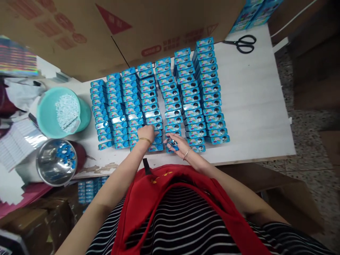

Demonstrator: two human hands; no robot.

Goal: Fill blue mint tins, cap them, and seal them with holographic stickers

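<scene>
Rows of small blue tin boxes (pixel 209 89) stand in columns on the white table. Those in the right columns show dark round holes on top; in the left columns the round spots are blue. My left hand (pixel 147 134) rests over the front of the fourth column from the left, fingers curled; whatever is in them is hidden. Just right of it, my right hand (pixel 181 144) is turned palm up above the front of the fifth column. Its cupped fingers hold several small blue-and-silver caps (pixel 172 142).
To the left stand a turquoise bucket (pixel 47 117) of small white pieces and a steel bowl (pixel 47 170) with blue caps. Black-handled scissors (pixel 245 44) lie at the back right. A large cardboard box (pixel 159 21) walls off the back. The table's front edge runs close to my body.
</scene>
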